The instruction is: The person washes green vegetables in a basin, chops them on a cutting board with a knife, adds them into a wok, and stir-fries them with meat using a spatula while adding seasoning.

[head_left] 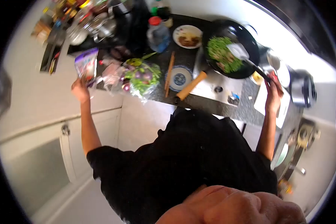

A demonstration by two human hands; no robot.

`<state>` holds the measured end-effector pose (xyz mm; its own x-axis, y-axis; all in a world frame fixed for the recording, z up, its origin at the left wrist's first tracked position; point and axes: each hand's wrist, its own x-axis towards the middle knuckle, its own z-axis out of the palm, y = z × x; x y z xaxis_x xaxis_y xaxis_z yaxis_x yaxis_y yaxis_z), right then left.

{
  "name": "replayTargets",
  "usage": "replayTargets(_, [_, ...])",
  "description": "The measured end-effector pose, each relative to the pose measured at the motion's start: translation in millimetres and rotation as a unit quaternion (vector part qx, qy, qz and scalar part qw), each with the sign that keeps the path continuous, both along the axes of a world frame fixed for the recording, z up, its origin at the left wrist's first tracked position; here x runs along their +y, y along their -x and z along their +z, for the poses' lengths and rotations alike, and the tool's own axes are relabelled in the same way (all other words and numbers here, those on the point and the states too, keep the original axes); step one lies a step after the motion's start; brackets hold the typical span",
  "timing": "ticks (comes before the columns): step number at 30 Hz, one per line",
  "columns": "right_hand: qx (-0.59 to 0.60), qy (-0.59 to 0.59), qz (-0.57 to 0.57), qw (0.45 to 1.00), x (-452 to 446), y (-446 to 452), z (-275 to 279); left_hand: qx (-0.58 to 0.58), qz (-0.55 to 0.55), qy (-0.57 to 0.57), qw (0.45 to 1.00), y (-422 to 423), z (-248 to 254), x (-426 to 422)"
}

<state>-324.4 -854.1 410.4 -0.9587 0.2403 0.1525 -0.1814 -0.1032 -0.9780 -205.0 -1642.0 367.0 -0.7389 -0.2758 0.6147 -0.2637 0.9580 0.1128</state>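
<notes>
My left hand (80,90), far to the left, is closed on the lower edge of a purple-and-white packet (86,66). The packet stands tilted upward over the counter's left part; its printing is too blurred to read. My right hand (274,94) grips the dark handle of a spatula (238,51). Its pale blade rests in the black wok (246,69), against chopped green vegetables (222,52) mixed with small brownish pieces. The wok's wooden handle (192,85) points toward my body, and neither hand touches it.
Beside the packet lie plastic bags of vegetables (142,76). Chopsticks (170,72), a blue-patterned plate (180,78), a plate with brown sauce (187,36) and a red-capped jar (158,35) are left of the wok. A white board (282,108) and a metal pot (301,87) are right.
</notes>
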Motion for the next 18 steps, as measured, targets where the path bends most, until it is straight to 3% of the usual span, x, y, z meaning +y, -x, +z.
replayTargets(2, [0.013,0.023,0.015,1.0,12,-2,-8,-0.002,-0.037,0.045,0.998,7,8,19])
replayTargets(5, [-0.006,0.051,0.015,0.999,21,-9,-13,-0.01,-0.006,0.042,0.999,15,26,42])
replayTargets(7, [-0.011,0.069,0.015,0.997,23,-13,-19,-0.003,-0.03,-0.046,0.999,23,45,80])
replayTargets(8, [-0.012,0.067,0.024,0.997,27,-16,-26,0.059,-0.065,-0.095,0.992,30,50,105])
replayTargets(9, [-0.012,0.066,0.034,0.997,30,-17,-34,0.059,-0.066,-0.091,0.992,38,52,122])
replayTargets(11, [-0.016,0.073,0.044,0.996,29,-22,-39,0.07,-0.13,-0.236,0.96,55,57,152])
replayTargets(15, [-0.005,0.144,0.066,0.987,8,-36,-30,0.042,-0.238,-0.098,0.965,99,80,247])
replayTargets(18, [0.014,0.179,0.082,0.98,2,-41,-28,0.022,-0.287,-0.084,0.954,129,95,325])
